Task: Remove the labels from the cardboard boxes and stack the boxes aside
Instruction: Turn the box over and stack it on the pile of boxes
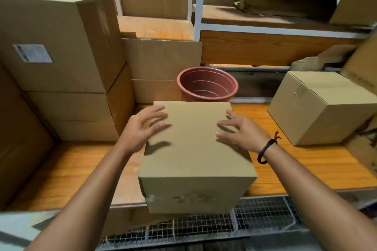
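Wooden table: box between spread left hand, right hand.

Head view looks forward and down, close over the bench, facing the shelving behind.

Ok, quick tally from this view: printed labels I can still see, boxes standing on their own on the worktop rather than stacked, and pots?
Printed labels: 1, the white label on the left stack's top box
Unstacked boxes: 2, the centre box and the right box
Pots: 1, the reddish pot
Total: 4
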{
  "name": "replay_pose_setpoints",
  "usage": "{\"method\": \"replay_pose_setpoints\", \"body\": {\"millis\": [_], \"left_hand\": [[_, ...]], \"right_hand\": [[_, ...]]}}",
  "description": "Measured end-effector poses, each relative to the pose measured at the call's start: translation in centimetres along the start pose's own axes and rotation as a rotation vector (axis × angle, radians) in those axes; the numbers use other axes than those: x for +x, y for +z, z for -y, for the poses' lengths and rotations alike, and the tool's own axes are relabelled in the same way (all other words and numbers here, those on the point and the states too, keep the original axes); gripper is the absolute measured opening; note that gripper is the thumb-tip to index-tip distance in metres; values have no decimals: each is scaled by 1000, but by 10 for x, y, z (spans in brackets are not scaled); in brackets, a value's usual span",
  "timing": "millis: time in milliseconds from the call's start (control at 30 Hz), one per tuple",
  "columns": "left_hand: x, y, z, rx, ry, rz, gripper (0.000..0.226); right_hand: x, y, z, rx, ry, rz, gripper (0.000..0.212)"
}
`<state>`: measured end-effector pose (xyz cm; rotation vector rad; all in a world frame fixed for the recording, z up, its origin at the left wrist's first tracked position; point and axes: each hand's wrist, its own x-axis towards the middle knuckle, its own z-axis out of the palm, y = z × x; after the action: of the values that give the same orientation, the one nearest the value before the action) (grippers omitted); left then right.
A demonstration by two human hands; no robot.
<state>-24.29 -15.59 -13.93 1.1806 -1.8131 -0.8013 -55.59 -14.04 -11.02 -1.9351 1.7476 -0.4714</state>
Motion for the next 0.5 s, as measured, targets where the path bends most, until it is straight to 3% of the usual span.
{"method": "replay_pose_setpoints", "body": {"millis": [167, 300, 367, 500], "left_hand": [[-64, 8, 46, -128, 46, -164, 79], [-102, 30, 49, -206, 17, -114, 97], [-107, 40, 40, -141, 25, -91, 105], [-99, 48, 12, 29, 58, -138, 101]], "right_hand": [[-13, 18, -6, 64, 70, -34, 66], [-10, 26, -13, 127, 80, -56, 68], [-10, 29, -18, 133, 44, -74, 66], [-14, 19, -28, 173, 30, -87, 65]]}}
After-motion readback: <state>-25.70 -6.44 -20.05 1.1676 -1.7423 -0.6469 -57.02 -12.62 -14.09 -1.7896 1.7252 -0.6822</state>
